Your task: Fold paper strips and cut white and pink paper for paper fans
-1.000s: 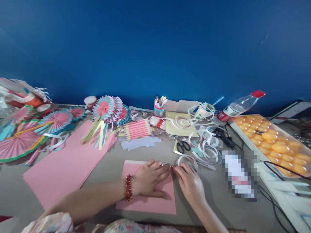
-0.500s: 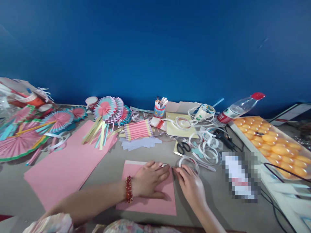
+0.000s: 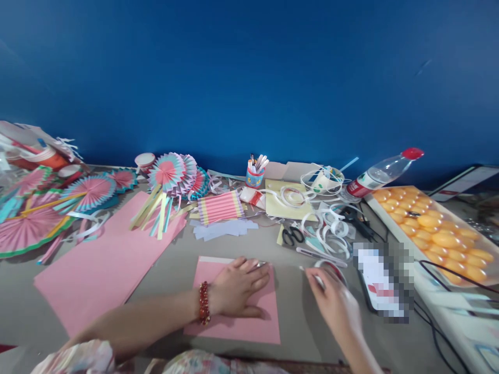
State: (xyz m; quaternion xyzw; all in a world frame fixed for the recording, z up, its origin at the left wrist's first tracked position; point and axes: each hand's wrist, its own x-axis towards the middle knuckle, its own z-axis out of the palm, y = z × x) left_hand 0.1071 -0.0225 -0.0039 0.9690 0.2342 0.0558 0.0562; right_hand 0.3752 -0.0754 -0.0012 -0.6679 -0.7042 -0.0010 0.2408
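A pink sheet of paper lies on the grey table, with a white strip along its far edge. My left hand rests flat on the sheet, fingers spread, a red bead bracelet at the wrist. To the right of the sheet, my right hand is closed round a roll of white tape, partly hidden by the fingers. A small white end sticks out at its fingertips. Just beyond this hand lies a pale craft knife. Black-handled scissors are farther back.
Large pink sheets and folded paper fans lie left. White paper coils, a tilted bottle, a phone, cables and a tray of orange domes stand right. A pen cup stands behind.
My right hand has moved right, away from the sheet's far right corner, and the tape roll has moved with it. My left hand stays flat on the sheet.
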